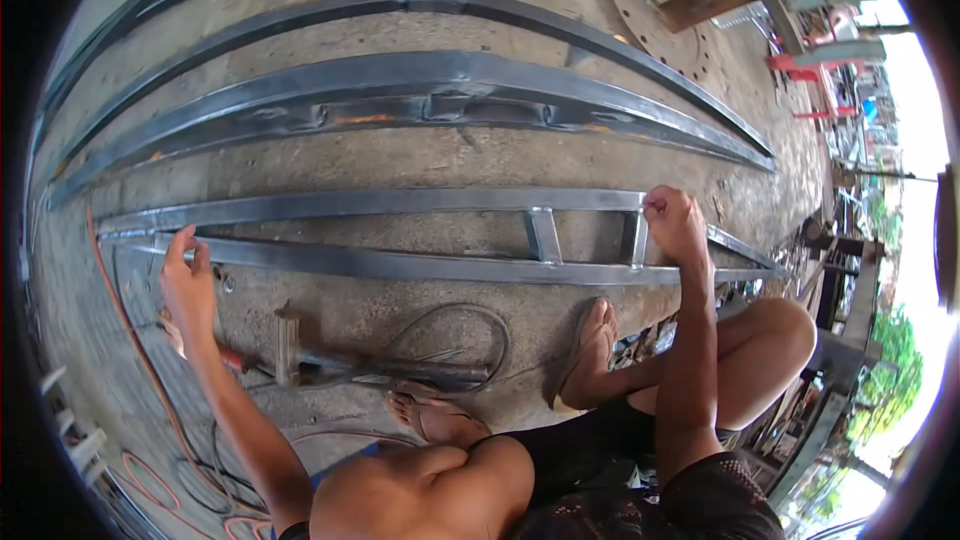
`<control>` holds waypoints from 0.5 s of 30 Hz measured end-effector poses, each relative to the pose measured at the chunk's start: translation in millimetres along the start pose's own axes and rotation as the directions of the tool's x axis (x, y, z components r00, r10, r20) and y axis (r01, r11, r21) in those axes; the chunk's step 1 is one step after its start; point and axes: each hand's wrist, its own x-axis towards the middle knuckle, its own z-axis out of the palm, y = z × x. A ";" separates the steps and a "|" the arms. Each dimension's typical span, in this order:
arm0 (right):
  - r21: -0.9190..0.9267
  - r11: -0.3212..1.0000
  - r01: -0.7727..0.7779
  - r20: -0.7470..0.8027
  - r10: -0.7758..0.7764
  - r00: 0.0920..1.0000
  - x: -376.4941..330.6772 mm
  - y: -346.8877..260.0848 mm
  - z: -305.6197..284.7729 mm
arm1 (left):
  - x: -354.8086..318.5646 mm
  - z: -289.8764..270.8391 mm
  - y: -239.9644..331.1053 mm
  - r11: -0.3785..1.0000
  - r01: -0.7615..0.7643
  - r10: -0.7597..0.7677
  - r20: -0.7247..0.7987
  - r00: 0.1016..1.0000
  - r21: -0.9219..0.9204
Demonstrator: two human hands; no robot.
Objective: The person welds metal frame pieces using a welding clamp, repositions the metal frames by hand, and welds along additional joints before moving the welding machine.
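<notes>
A long steel frame [400, 202] of grey square tubing lies on the floor in front of me, its two bars meeting near both ends. Two short crosspieces join the bars right of the middle, among them one steel crosspiece [544, 236]. My right hand [680, 228] is closed, fingertips on the far bar beside the right crosspiece. Near the frame's left end, my left hand [190, 285] has thumb and forefinger apart. Its fingertips are by the near bar; whether they touch it I cannot tell. The lower fingers are partly hidden.
Beyond the frame lie more welded steel tubes [440, 75]. A sledgehammer [287, 348] and a dark cable [505, 340] are on the concrete near my feet. An orange hose [135, 320] runs along the left. A perforated round plate [640, 20] stands at the far right.
</notes>
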 end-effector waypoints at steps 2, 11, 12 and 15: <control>-0.032 0.996 -0.088 -0.023 0.088 0.996 7.0 15.8 -5.3 | 2.9 9.2 6.2 0.998 -0.051 0.051 -0.013 0.999 -0.028; -0.176 0.976 -0.128 -0.259 0.080 0.963 85.9 78.1 -4.7 | 53.6 32.9 -28.2 0.982 -0.159 0.153 -0.068 0.986 -0.099; -0.200 0.971 -0.131 -0.255 0.077 0.964 93.5 77.5 -6.2 | 61.1 31.4 -21.8 0.983 -0.152 0.144 -0.087 0.986 -0.103; -0.227 0.962 -0.154 -0.192 0.111 0.975 109.0 70.3 -5.1 | 80.7 28.0 -1.7 0.943 -0.332 0.331 -0.219 0.918 0.032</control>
